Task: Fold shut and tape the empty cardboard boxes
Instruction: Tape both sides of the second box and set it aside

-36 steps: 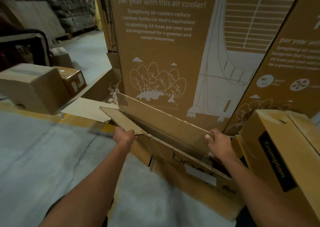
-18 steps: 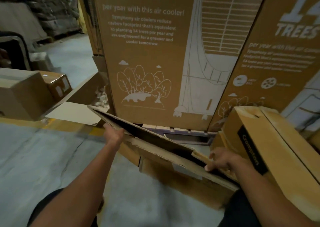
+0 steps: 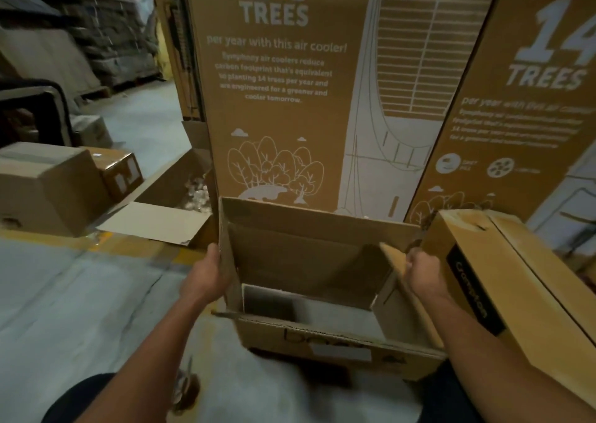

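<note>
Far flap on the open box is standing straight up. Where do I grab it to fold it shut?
Grip the far flap by its free top edge near the middle, coming from above and pulling toward you. It stands upright, hinged at the box's back wall. The left hand and right hand currently hold the side flaps.

Open box [image 3: 309,261] top clear; Crompton carton [image 3: 503,293] crowds right, tall cartons [image 3: 277,100] block behind.
</note>
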Demonstrator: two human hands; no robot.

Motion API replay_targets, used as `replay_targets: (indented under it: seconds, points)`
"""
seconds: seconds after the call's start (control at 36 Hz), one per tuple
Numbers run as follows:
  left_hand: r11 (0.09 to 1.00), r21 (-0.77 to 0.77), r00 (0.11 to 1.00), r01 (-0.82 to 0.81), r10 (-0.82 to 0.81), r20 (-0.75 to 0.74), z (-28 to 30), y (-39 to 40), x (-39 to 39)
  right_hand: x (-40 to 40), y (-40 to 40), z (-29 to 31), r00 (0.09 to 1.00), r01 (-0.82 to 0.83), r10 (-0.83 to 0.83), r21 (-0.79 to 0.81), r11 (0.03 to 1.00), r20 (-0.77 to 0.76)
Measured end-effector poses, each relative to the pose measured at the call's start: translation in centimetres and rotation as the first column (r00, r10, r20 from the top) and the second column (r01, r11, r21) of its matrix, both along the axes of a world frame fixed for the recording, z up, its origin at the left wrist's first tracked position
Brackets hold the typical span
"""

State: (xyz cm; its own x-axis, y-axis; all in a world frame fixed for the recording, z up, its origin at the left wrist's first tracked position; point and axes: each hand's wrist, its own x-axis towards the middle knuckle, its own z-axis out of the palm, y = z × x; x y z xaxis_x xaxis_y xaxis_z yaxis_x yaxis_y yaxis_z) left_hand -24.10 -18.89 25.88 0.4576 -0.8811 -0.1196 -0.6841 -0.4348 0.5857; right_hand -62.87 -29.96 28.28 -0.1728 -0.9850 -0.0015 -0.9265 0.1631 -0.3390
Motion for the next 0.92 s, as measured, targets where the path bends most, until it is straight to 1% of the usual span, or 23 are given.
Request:
replay_targets:
  seconds: [0.06,0.08,0.11,0.17,0.19,0.25,0.33,0.42,0.5,0.56,0.58,0.61,0.64,0.67,0.69,0.72,0.75,0.78,0.83,0.86,0.92]
  points:
    - [0.999,0.018,0.998,0.037,-0.038,0.043,0.0,0.2,0.5,0.1,0.0,-0.3,0.999,0.015,-0.010,0.111,0.994,-0.046]
    - [0.999,0.022,0.996,0.041,-0.042,0.073,0.1,0.3,0.6,0.1,0.2,-0.5,0.998,0.020,-0.009,0.195,0.981,-0.059]
    - [0.999,0.023,0.994,0.038,-0.040,0.103,0.1,0.3,0.6,0.0,0.7,-0.6,0.997,0.025,0.000,0.299,0.954,-0.082]
    - [0.999,0.022,0.987,0.023,-0.026,0.158,0.3,0.2,0.3,-0.2,1.5,-1.1,0.987,0.033,0.052,0.503,0.864,-0.155]
    - [1.000,0.025,0.982,0.010,-0.015,0.186,0.3,0.1,0.0,-0.5,1.7,-1.4,0.978,0.049,0.076,0.569,0.821,-0.194]
    - [1.000,0.014,0.977,-0.001,-0.002,0.213,0.4,-0.2,-0.7,-0.9,2.2,-1.8,0.966,0.055,0.115,0.621,0.782,-0.231]
    - [1.000,0.000,0.980,0.006,-0.006,0.197,-0.2,-0.6,-1.6,-1.8,2.3,-3.2,0.968,0.097,0.072,0.617,0.781,-0.242]
    - [0.999,0.018,0.980,0.027,-0.030,0.197,-0.9,-0.9,-2.2,-2.7,2.6,-4.1,0.969,0.074,0.064,0.526,0.847,-0.240]
    - [0.998,0.049,0.961,0.051,-0.062,0.270,-1.7,-1.1,-2.8,-3.1,2.2,-4.8,0.968,0.022,0.101,0.481,0.877,-0.228]
    - [0.999,0.034,0.945,0.001,-0.012,0.327,-2.3,-1.3,-3.1,-3.3,1.8,-5.6,0.972,0.019,0.093,0.469,0.883,-0.215]
    - [0.999,-0.005,0.949,-0.049,0.048,0.311,-2.5,-1.3,-3.3,-3.3,1.7,-5.7,0.972,0.022,0.086,0.448,0.894,-0.218]
    - [0.991,-0.071,0.959,-0.115,0.130,0.252,-2.6,-1.4,-3.3,-3.3,1.6,-5.8,0.971,0.022,0.083,0.431,0.902,-0.224]
    - [0.974,-0.123,0.968,-0.192,0.208,0.138,-2.6,-1.6,-3.1,-3.2,1.4,-5.8,0.972,0.024,0.076,0.413,0.911,-0.224]
    - [0.952,-0.155,0.964,-0.264,0.264,-0.023,-2.6,-2.0,-2.9,-3.1,1.3,-5.8,0.972,0.033,0.064,0.400,0.916,-0.227]
    - [0.939,-0.147,0.940,-0.311,0.280,-0.196,-2.5,-2.4,-2.6,-3.0,1.2,-5.8,0.974,0.041,0.050,0.392,0.919,-0.221]
    - [0.944,-0.124,0.909,-0.307,0.252,-0.331,-2.4,-2.9,-2.4,-3.0,1.1,-5.8,0.972,0.039,0.054,0.387,0.921,-0.227]
    - [0.966,-0.077,0.891,-0.249,0.197,-0.408,-2.4,-3.3,-2.2,-3.0,0.9,-6.0,0.972,0.038,0.054,0.380,0.924,-0.227]
    - [0.989,-0.029,0.895,-0.148,0.121,-0.430,-2.5,-3.6,-2.2,-3.0,0.7,-6.2,0.974,0.037,0.051,0.377,0.926,-0.219]
    - [0.998,0.067,0.934,0.021,0.004,-0.358,-2.9,-4.1,-2.5,-2.9,0.5,-6.6,0.967,0.021,0.077,0.376,0.926,-0.244]
    - [0.994,0.100,0.951,0.053,-0.020,-0.309,-3.1,-4.3,-2.6,-2.7,0.4,-6.8,0.957,-0.013,0.119,0.370,0.929,-0.265]
    - [0.995,0.102,0.979,0.020,0.002,-0.205,-3.7,-4.9,-2.5,-2.2,0.2,-7.0,0.932,-0.069,0.188,0.356,0.932,-0.310]
